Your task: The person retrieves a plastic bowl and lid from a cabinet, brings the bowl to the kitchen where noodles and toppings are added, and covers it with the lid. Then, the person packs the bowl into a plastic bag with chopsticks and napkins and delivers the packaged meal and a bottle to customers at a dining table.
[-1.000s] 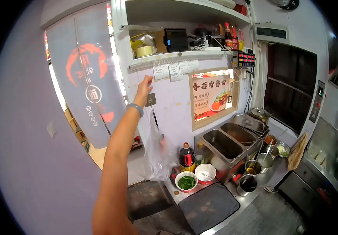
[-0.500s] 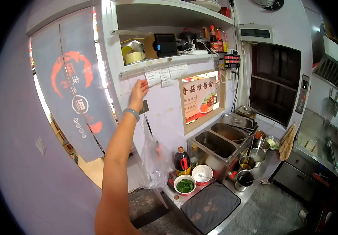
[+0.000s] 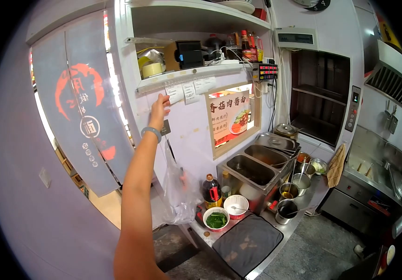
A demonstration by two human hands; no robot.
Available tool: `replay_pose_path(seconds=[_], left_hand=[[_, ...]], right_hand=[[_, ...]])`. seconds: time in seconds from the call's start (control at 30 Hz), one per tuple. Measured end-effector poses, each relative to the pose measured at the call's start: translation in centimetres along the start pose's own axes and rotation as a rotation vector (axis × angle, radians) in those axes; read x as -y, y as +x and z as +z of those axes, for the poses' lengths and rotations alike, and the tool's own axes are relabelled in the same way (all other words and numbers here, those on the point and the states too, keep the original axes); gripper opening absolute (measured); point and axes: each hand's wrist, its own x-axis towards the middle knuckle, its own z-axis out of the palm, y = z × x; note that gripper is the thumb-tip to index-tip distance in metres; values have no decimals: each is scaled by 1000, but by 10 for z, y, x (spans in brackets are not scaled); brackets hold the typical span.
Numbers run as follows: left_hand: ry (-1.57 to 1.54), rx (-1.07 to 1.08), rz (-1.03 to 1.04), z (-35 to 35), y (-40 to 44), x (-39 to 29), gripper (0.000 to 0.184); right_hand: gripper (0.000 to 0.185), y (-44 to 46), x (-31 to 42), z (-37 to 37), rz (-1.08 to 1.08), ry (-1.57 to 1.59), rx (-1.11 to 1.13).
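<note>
While your raised left hand (image 3: 159,112) is at the wall (image 3: 189,116), the leftmost paper slip (image 3: 175,94) hangs under the shelf (image 3: 163,81), its left edge right by your fingertips (image 3: 166,99); I cannot tell whether your loosely curled fingers pinch it or lie beside it.

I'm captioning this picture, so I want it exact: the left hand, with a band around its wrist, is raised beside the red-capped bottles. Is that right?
Not quite: the left hand, with a band around its wrist, is raised beside the leftmost paper slip, hanging below the shelf, as the head view shows. The red-capped bottles stand farther right, up on the shelf.
</note>
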Motion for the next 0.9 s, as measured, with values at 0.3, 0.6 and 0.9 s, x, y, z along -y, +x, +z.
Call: replay_pose_path(seconds=[0.3,0.6,0.9], left_hand=[[10,11,5,0,0,-2,60],[17,-6,13,0,-1,-6,60],[-29,-24,20,0,0,-1,58]], right_hand=[[23,1,0,3,-1,-4,30],[24,3,4,8,-22,-4,67],[25,3,7,11,-72,-1,113]])
